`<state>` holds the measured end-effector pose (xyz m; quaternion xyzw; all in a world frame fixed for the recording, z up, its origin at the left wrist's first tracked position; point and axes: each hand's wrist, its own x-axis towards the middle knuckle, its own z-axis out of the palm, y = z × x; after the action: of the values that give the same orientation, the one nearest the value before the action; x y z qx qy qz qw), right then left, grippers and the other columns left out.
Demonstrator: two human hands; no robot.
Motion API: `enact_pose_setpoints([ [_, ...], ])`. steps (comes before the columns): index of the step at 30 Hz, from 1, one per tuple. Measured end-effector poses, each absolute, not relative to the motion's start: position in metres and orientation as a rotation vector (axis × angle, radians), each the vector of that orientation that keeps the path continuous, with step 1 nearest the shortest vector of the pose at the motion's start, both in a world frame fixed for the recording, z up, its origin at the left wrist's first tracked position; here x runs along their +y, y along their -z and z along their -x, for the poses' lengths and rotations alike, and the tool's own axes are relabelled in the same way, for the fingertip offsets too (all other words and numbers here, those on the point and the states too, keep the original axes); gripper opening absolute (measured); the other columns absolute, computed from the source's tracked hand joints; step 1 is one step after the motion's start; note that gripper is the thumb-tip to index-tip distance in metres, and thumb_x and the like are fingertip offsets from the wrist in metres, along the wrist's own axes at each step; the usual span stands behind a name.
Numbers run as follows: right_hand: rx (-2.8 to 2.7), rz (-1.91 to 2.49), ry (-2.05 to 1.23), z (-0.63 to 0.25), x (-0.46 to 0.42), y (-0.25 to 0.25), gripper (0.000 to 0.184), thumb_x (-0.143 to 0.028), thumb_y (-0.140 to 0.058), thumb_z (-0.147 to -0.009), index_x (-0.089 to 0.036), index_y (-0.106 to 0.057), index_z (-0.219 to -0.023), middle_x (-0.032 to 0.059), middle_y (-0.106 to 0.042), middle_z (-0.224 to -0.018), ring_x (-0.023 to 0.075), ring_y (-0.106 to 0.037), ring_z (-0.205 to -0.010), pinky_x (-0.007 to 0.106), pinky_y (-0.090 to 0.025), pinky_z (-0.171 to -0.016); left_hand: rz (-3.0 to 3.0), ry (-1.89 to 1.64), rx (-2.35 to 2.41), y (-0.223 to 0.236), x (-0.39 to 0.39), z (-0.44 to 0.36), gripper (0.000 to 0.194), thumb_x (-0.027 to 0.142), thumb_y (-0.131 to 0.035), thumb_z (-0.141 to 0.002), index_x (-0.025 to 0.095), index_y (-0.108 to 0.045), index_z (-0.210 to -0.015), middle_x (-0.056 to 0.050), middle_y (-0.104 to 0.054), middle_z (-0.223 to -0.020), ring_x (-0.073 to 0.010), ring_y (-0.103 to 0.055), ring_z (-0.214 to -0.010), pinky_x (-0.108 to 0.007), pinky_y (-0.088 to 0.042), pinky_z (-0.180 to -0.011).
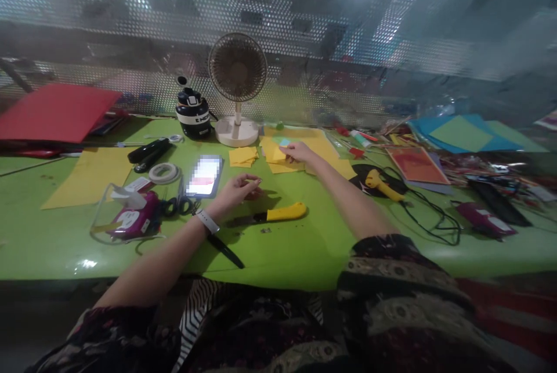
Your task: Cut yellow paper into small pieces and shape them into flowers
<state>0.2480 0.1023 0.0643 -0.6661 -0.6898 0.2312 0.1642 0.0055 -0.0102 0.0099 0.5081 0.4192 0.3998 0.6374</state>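
Observation:
Over the stacked yellow paper pieces (278,165), my right hand (299,152) is closed, its fingertips pinching at a yellow piece beside a small light-blue bit (284,142). My left hand (237,192) hovers above the green table (278,251) with thumb and fingers drawn together in a pinch. Anything between them is too small to make out. A yellow-handled utility knife (285,212) lies just below my left hand, its dark blade pointing left. Near my left wrist is a black pen (226,251). A smaller pile of yellow paper pieces (243,156) sits between both hands.
Left of my left hand lie a lit phone (203,176), scissors (176,206), a tape roll (163,173), a stapler (150,152) and a purple device (134,216). Behind stand a bottle (194,115) and a fan (237,68). A yellow glue gun (383,185) with cable lies right.

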Motion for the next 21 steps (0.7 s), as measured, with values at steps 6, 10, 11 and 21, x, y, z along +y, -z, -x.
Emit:
enact_pose_setpoints([
  [6, -2.126, 2.083, -0.238, -0.299, 0.090, -0.059, 0.034, -0.042, -0.059, -0.086, -0.016, -0.067, -0.106, 0.0143, -0.071, -0.112, 0.0252, -0.064, -0.099, 0.027, -0.044, -0.073, -1.210, -0.902, 0.946, -0.009, -0.008, -0.005, 0.043, 0.048, -0.076, -0.075, 0.013, -0.065, -0.098, -0.009, -0.075, -0.085, -0.0163, -0.072, -0.075, -0.032, -0.058, -0.077],
  [10, -2.302, 2.199, -0.141, -0.314, 0.062, -0.043, 0.024, -0.032, -0.068, -0.076, -0.014, -0.072, -0.091, 0.0140, -0.074, -0.100, 0.0253, -0.065, -0.091, 0.027, -0.040, -0.070, -1.178, -0.871, 0.954, -0.010, -0.010, -0.010, 0.036, 0.042, -0.077, -0.076, 0.013, -0.066, -0.093, -0.007, -0.075, -0.080, -0.0150, -0.072, -0.072, -0.031, -0.057, -0.077],
  [11, -2.319, 2.216, -0.102, -0.314, 0.057, -0.040, 0.022, -0.029, -0.066, -0.078, -0.013, -0.072, -0.091, 0.0152, -0.073, -0.099, 0.0250, -0.064, -0.091, 0.027, -0.040, -0.070, -1.172, -0.864, 0.953, -0.010, -0.011, -0.011, 0.034, 0.040, -0.077, -0.076, 0.012, -0.065, -0.091, -0.007, -0.075, -0.079, -0.0146, -0.072, -0.072, -0.031, -0.057, -0.077],
  [21, -2.182, 2.046, 0.240, -0.289, 0.026, -0.061, 0.033, -0.023, -0.038, -0.097, -0.015, -0.067, -0.107, 0.0148, -0.069, -0.115, 0.0221, -0.063, -0.097, 0.028, -0.041, -0.071, -1.072, -0.832, 0.928, -0.018, -0.015, -0.008, 0.035, 0.045, -0.071, -0.082, 0.011, -0.068, -0.093, -0.013, -0.076, -0.091, -0.0164, -0.072, -0.077, -0.032, -0.057, -0.079],
])
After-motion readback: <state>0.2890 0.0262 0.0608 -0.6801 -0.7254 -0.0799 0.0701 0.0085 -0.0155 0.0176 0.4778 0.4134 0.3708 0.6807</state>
